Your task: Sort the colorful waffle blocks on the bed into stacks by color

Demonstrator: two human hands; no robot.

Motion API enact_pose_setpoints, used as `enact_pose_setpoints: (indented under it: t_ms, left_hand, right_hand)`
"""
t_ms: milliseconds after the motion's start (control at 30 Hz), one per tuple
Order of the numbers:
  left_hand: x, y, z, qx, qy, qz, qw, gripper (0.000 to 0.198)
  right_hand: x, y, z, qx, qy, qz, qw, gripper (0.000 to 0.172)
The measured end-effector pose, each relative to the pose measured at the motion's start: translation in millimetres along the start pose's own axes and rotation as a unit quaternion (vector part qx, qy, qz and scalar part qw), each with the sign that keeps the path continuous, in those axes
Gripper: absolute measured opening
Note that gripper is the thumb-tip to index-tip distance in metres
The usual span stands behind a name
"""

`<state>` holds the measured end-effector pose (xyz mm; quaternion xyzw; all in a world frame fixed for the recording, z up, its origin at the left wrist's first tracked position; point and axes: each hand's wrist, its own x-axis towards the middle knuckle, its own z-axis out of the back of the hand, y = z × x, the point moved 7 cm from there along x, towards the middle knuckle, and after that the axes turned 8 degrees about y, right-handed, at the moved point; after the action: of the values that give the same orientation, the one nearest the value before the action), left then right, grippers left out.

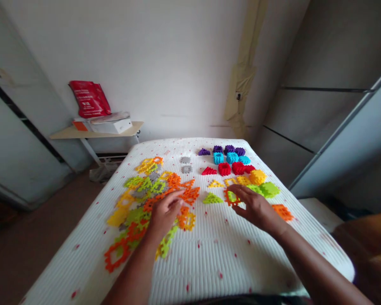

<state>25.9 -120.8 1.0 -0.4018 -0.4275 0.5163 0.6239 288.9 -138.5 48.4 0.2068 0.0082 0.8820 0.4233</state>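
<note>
One head-worn view, from above the near edge of the bed point(228, 258), faces forward and down toward its far edge, close in.

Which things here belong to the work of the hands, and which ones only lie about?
In the work: left hand on the mixed tile pile; right hand touching an orange frame tile; colour-sorted stacks; white mattress.
Lying about: red bag, white box, wooden shelf.
</note>
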Motion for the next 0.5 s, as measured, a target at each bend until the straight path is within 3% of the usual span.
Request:
enact_pose_setpoints:
  t_ms: [133, 233, 400, 500]
  left_hand:
    - [-5.8, 3.9, 60.0, 0.164, -0.119, 0.019, 0.979, 0.036]
    - [-8.8, 12.6, 87.0, 0.324, -0.114, 0.073, 0.936, 0.035]
    - [-11.5, 24.9, 89.3, 0.496, -0.039, 0.145, 0.855, 0.046]
    - [-13.0, 28.6, 82.9, 0.523, -0.015, 0.177, 0.834, 0.051]
  right_hand:
    - [-32.9, -36.3, 28.6, -0.015, 0.052, -0.07, 0.996, 0.048]
    - [-50.7, -47.4, 31.2, -0.009, 0.094, -0.098, 0.991, 0.052]
    - [-62.0, -51.4, 8.7, -0.017, 0.158, -0.11, 0.981, 0.056]
    - [-64.7, -55.6, -2.0, -0.042, 0.169, -0.124, 0.977, 0.055]
